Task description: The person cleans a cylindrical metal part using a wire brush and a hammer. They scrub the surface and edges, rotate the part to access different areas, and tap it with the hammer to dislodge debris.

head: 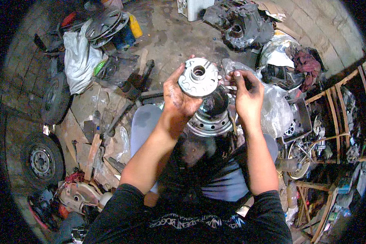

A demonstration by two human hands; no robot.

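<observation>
A round silver metal part (pixel 198 87) with a raised hub and a central bore is in my left hand (pixel 178 102), level with my knees. The palm and fingers support its left side and underside. Close to its right edge is my right hand (pixel 248 88), with bent, grease-darkened fingers. Whether those fingers touch the part or pinch something small is not plain. Below both hands, between my knees, lies a perforated steel wheel rim (pixel 212 126). A dark round form (pixel 215 103) shows in its opening, partly hidden by my left hand.
Clear plastic wrap (pixel 274 109) and a metal tray (pixel 300 120) lie to the right, near a wooden rack (pixel 338 116). A greasy gearbox-like casting (pixel 241 26) sits ahead. Leftward are a wheel with its tyre (pixel 42 161), a white sack (pixel 79 61) and wood scraps (pixel 93 155).
</observation>
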